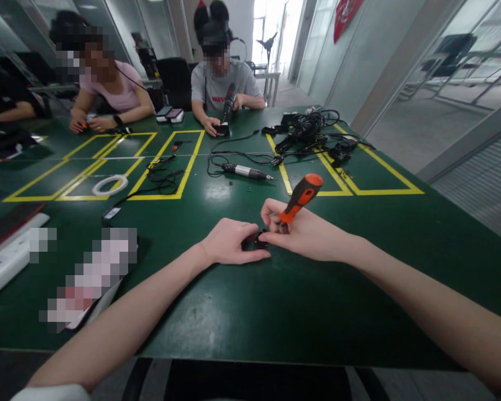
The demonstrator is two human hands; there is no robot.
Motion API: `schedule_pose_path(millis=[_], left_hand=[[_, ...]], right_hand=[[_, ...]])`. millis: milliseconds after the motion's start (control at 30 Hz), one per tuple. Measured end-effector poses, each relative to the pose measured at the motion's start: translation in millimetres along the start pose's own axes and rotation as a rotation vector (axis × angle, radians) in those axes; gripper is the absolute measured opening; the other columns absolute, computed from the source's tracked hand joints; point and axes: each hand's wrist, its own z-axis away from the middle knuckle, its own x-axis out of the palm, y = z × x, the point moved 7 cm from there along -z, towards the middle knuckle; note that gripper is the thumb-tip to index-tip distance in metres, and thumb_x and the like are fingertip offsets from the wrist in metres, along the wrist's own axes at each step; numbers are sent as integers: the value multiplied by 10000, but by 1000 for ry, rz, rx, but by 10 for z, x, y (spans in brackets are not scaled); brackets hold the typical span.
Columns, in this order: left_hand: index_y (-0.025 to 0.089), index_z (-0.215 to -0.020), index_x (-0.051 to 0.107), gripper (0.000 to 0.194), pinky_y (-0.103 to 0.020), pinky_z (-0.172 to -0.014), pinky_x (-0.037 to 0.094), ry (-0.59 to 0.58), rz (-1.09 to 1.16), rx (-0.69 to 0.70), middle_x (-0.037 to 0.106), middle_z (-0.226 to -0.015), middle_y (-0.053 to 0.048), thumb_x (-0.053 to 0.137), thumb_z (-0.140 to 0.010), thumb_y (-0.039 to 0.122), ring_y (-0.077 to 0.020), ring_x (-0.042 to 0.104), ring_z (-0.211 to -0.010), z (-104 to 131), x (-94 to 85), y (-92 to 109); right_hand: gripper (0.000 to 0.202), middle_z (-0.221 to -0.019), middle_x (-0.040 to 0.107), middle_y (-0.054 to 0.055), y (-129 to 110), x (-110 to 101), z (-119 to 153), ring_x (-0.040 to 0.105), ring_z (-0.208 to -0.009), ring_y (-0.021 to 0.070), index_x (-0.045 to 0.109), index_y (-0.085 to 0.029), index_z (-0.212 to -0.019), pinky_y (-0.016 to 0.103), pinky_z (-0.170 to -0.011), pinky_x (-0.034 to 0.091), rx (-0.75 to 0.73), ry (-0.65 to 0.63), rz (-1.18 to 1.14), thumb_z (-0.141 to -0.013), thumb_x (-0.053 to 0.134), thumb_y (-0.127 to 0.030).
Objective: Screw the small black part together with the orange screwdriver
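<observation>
My left hand rests on the green table, with its thumb and fingers around a small round black part. The part is largely hidden by my fingers, and I cannot tell its kind. From the right, my right hand meets it, the thumb touching or almost touching the black part. Tucked in the right hand is a screwdriver with an orange and black handle. Its handle end tilts up and away to the right; the shaft does not show.
Beyond my hands lie an electric screwdriver with a cord and a heap of black cables. A white ring, a phone-like object and a power strip are at left. Across the table, co-workers sit; one holds a power driver.
</observation>
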Motion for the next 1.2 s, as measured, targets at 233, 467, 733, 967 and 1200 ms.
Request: schedule_pose_path(millis=[233, 467, 733, 967, 1200], left_hand=[[215, -1368, 523, 657, -367, -797, 536, 545, 52, 93, 677, -1131, -106, 553, -926, 701, -238, 671, -929, 181, -332, 38], [374, -1477, 505, 630, -551, -1104, 462, 603, -131, 336, 394, -1651, -128, 674, -898, 556, -390, 514, -1420, 322, -293, 414], [252, -1594, 423, 724, -581, -1164, 418, 569, -154, 385, 392, -1668, -216, 601, -960, 554, -420, 476, -1470, 279, -301, 515], [136, -1569, 429, 713, -545, -1158, 447, 634, -237, 481, 500, -1559, -272, 510, -1016, 578, -392, 473, -1482, 279, -311, 589], [177, -1574, 428, 638, -514, -1142, 468, 654, -299, 457, 545, -1535, -223, 536, -1014, 464, -350, 527, -1434, 264, -319, 587]], right_hand=[[262, -634, 505, -88, -5, 18, -2, 516, -577, 140, 428, -252, -863, 289, -592, 399, -19, -12, 21, -862, 667, -145], [210, -676, 538, -50, 33, 32, -22, 521, -605, 160, 455, -246, -854, 309, -612, 411, -92, 12, 110, -857, 626, -123], [158, -791, 626, 5, 31, 21, -19, 572, -698, 174, 527, -224, -807, 311, -675, 467, -162, 48, 156, -850, 603, -93], [137, -882, 732, 36, 95, 101, -39, 663, -803, 208, 682, -193, -1006, 342, -791, 542, -123, -10, 90, -885, 658, -133], [384, -806, 696, -20, -59, -144, 96, 592, -640, 154, 699, -199, -1155, 289, -612, 505, -124, -162, 103, -812, 836, -304]])
